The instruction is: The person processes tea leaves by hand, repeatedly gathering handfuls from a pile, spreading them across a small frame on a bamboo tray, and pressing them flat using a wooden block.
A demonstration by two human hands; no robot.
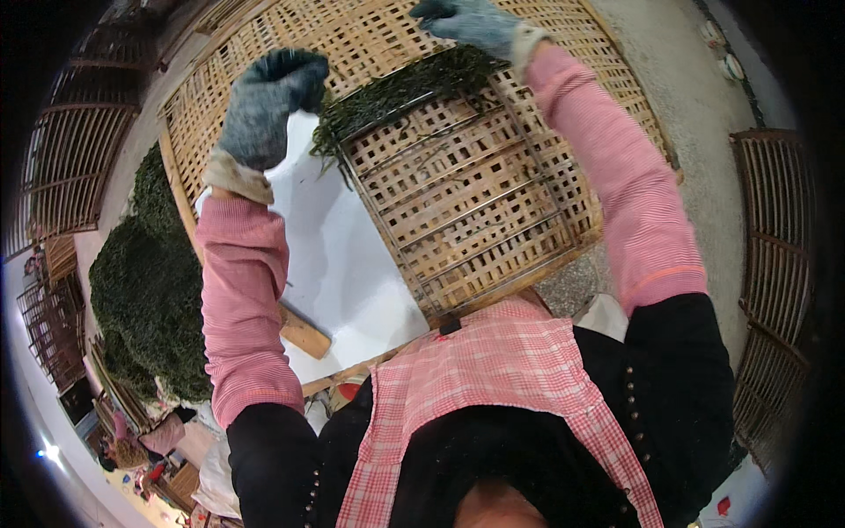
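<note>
My left hand (267, 109), in a blue-grey work glove, is curled beside the left end of a dark green seaweed strip (409, 86); whether it grips any strands is hard to see. At the top, my right hand (465, 23), gloved alike and slightly blurred, is above the strip's right end, its fingers pointing left; what it holds, if anything, I cannot tell. The strip lies along the far part of a thin metal frame (429, 231), which rests on a woven bamboo tray (370, 39). Some loose strands hang over the frame's left corner. A smooth white sheet (330, 244) lies left of the frame.
A large heap of dark green seaweed (145, 290) stands left of the tray. A wooden block (305, 333) lies on the white sheet near my left forearm. Slatted racks (776, 251) line the right side, with more racks (79, 165) at the left. Another person is far off at lower left.
</note>
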